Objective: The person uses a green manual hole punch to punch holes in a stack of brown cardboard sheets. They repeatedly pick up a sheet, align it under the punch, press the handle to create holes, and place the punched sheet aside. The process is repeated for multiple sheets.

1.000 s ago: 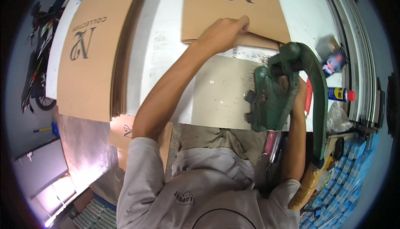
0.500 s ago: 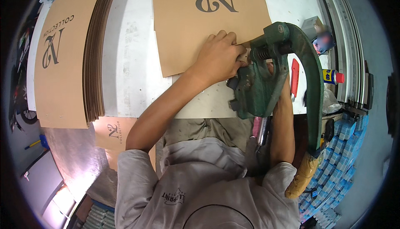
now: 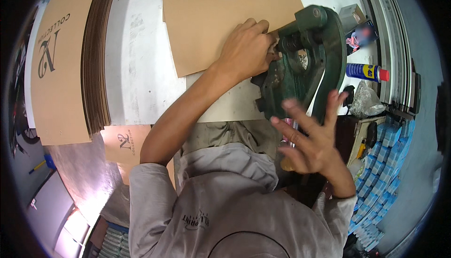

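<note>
A brown cardboard sheet [image 3: 211, 28] with dark printing lies on the white table, its near right part reaching the jaw of a green metal hand press [image 3: 286, 70]. My left hand [image 3: 246, 46] is closed on that part of the sheet, fingers curled right beside the jaw; the fingertips are partly hidden. In front of the press's lever [image 3: 332, 65], my right hand [image 3: 312, 140] is raised with its fingers spread, somewhat blurred and holding nothing. A yellowish grip end [image 3: 287, 165] shows just under it.
At the left stands a thick stack of similar cardboard sheets [image 3: 61, 65]. Right of the press are a blue and yellow spray can [image 3: 364, 72] with a red cap, a plastic bag [image 3: 366, 100] and a grey box [image 3: 351, 15]. Blue packs [image 3: 383, 164] are piled at the lower right.
My right hand has come out from behind the press to in front of the lever, fingers spreading. The lever has swung inward, its grip now near my body. My left hand stays at the jaw.
</note>
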### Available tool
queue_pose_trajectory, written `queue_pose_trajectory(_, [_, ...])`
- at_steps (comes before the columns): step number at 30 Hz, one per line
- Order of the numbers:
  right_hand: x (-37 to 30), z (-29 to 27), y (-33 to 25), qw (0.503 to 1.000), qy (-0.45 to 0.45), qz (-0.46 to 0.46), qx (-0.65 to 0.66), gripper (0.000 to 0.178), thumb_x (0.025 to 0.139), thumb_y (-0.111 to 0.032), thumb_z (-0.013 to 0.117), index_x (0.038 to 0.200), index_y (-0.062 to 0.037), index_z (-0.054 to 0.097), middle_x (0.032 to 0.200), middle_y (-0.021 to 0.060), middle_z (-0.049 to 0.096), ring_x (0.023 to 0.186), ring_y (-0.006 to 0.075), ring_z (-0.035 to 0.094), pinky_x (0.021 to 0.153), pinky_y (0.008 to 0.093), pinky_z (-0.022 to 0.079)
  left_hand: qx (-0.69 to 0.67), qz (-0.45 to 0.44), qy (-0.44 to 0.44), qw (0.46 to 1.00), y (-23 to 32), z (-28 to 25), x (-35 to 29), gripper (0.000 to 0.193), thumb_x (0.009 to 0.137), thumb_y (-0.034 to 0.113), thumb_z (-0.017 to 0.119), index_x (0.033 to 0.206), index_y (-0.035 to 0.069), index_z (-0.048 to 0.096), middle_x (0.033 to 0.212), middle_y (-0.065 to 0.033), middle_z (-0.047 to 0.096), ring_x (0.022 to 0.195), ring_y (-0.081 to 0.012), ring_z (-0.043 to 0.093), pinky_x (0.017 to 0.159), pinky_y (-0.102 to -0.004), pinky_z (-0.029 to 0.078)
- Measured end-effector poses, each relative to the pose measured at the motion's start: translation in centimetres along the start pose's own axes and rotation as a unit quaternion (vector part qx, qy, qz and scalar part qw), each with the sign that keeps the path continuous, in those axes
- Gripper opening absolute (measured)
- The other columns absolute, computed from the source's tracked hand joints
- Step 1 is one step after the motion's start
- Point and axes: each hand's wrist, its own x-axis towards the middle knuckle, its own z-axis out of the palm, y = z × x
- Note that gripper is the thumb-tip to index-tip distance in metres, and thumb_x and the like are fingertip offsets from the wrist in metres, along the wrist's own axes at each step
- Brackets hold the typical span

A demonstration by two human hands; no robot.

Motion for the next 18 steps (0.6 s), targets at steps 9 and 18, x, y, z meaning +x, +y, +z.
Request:
queue_pose_trajectory(9, [1.8, -2.3, 1.5, 0.877, 0.26, 0.236, 0.328, 0.061, 0.098, -0.06, 0.06, 0.133, -0.0101, 0.066, 0.149, 0.0232, 0.052, 0.131, 0.0394, 0.054, 0.113, 0.0514, 0.04, 0.079, 0.024, 0.021, 0.996, -1.9, -1.1, 0.1, 0.02, 0.084, 0.015, 0.076, 0.103, 0.006, 0.077, 0.105, -0.0114, 0.064, 0.102, -0.0314, 0.061, 0.09, -0.0435, 0.05])
queue_pose_trajectory(18, [-4.3, 10.2, 11.4, 0.919, -0.015, 0.38, 0.099, 0.016, 0.088, -0.004, 0.069, 0.101, 0.0049, 0.066, 0.089, 0.013, 0.068, 0.082, 0.017, 0.065, 0.074, 0.0319, 0.051, 0.253, -0.003, -0.012, 0.967, -3.0, -3.1, -4.6, 0.037, 0.093, 0.02, 0.07, 0.13, 0.014, 0.071, 0.155, -0.0175, 0.048, 0.144, -0.0373, 0.042, 0.119, -0.0549, 0.034])
